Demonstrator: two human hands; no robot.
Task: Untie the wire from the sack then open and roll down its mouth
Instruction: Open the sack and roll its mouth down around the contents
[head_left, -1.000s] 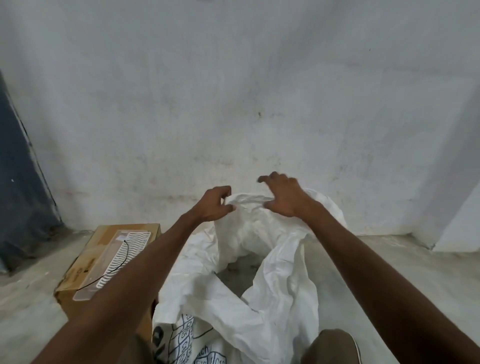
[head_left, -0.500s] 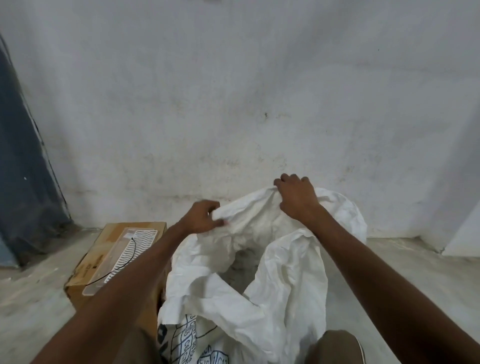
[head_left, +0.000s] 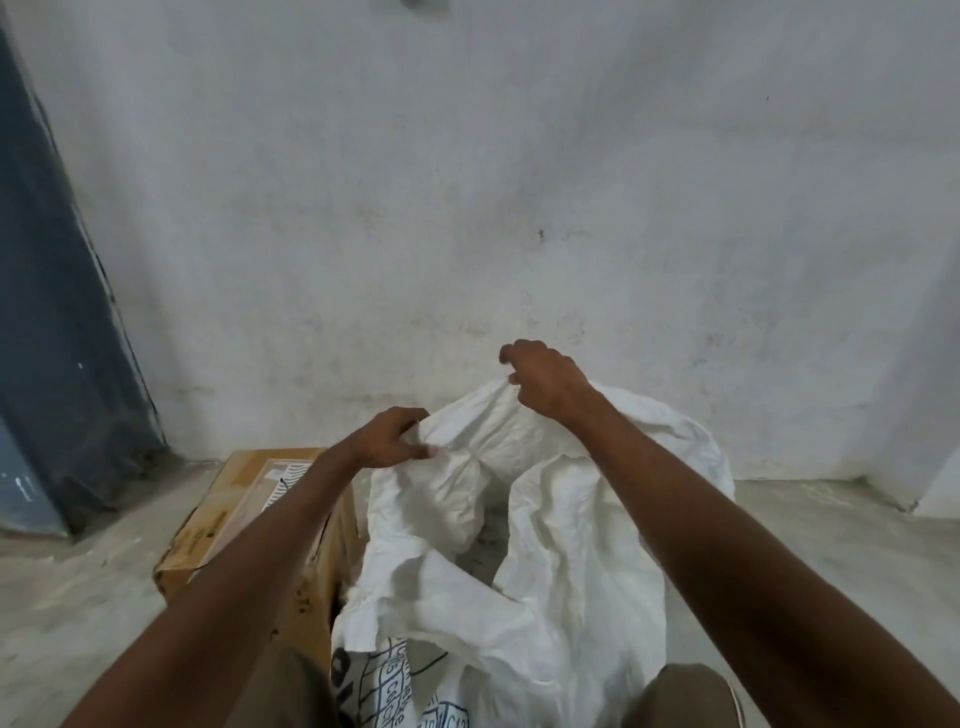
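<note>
The white sack (head_left: 561, 545) stood on the floor (head_left: 831, 545) near the wall, mouth open. The left hand (head_left: 387, 439) pinched its far rim; the right hand (head_left: 545, 382) gripped the rim higher. A cardboard box (head_left: 244, 519) sat just beside it.

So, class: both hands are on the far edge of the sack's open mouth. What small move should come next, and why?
Probably fold that far rim outward and down. The left hand and right hand each pinch the sack at its far edge, the mouth already gapes open, and the rim stands unrolled.
</note>
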